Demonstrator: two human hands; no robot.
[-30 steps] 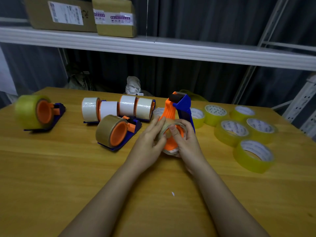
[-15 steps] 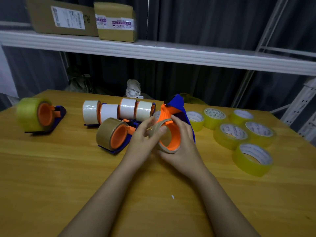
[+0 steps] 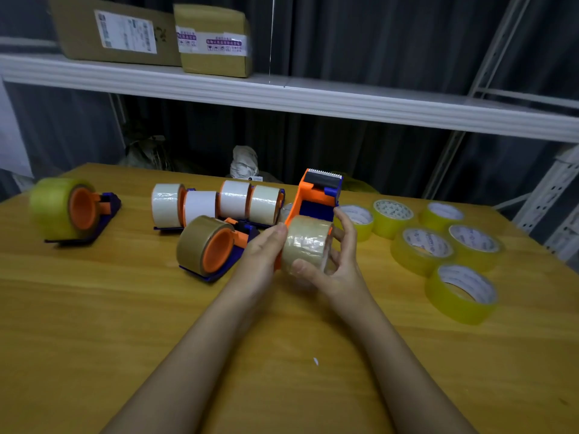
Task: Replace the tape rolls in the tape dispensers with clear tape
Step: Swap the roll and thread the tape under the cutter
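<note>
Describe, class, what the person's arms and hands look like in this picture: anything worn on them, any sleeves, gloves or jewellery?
Both forearms are bare to the frame's lower edge; no sleeves show. The left hand and right hand wear no gloves, and no watch, ring or bracelet is visible. Fingernails look short and unpainted.

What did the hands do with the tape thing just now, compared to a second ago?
Both hands turned the dispenser: its roll faced the camera hub-on, now shows its taped side, cutter up. The right hand grips the roll; the left hand rests against it. The other dispensers and the yellow rolls stayed put.
</note>
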